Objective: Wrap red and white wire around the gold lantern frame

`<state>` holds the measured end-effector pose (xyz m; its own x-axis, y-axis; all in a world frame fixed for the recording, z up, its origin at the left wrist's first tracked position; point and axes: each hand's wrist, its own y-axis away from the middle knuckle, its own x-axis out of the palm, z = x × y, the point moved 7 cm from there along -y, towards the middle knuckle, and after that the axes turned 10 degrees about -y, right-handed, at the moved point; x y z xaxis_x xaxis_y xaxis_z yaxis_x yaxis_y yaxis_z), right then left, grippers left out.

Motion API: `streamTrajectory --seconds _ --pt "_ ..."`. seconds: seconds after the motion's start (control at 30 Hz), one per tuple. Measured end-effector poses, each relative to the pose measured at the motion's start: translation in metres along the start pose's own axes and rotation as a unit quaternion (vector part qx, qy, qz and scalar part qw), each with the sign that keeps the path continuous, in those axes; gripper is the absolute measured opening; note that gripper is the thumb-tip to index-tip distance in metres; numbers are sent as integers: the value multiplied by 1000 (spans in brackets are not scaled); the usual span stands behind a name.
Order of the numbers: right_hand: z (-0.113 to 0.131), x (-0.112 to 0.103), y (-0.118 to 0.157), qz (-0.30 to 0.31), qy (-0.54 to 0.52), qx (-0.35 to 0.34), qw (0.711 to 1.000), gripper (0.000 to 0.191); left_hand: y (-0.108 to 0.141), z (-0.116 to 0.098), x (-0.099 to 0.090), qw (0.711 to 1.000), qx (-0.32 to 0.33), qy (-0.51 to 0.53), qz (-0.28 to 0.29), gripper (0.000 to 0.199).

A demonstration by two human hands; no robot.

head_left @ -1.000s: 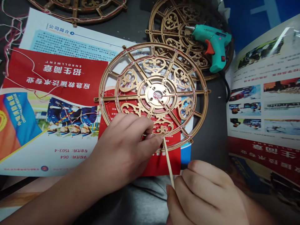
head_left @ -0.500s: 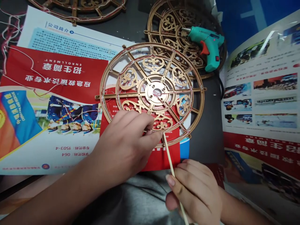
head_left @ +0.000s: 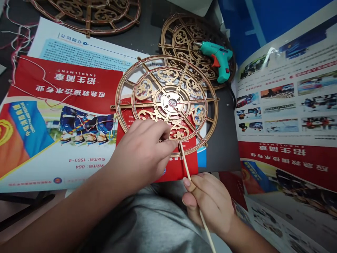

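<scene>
A round gold-brown openwork frame point(head_left: 212, 123), with spokes, scroll ornaments and thin wires along its rings, lies on printed leaflets in front of me. Over its lower left part rests my left hand point(head_left: 144, 151), fingers curled and thumb and forefinger pinched at the inner ring; what they pinch is hidden. My right hand point(head_left: 210, 200) is closed round a thin wooden stick point(head_left: 185, 165), below the frame's near edge. The stick's upper tip meets the frame beside my left fingertips.
A teal glue gun point(head_left: 223, 65) lies on similar stacked frames point(head_left: 168, 33) at the back right. Another frame point(head_left: 88, 26) is at the upper left, near tangled red and white wires point(head_left: 19, 45). Red and white leaflets point(head_left: 39, 82) lie left; a glossy printed sheet point(head_left: 284, 154) stands at right.
The whole view has shifted a little. Both hands keep their grips, and the stick's tip stays beside my left fingertips at the lower ring.
</scene>
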<state>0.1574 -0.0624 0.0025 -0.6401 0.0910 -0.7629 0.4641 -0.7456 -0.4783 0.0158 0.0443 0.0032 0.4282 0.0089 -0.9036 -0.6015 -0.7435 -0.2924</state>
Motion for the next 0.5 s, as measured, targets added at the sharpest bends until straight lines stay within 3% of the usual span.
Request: streamTrajectory --seconds 0.5 --pt "2 7 1 -17 15 -8 1000 18 2 -1 -3 1000 13 6 -27 30"
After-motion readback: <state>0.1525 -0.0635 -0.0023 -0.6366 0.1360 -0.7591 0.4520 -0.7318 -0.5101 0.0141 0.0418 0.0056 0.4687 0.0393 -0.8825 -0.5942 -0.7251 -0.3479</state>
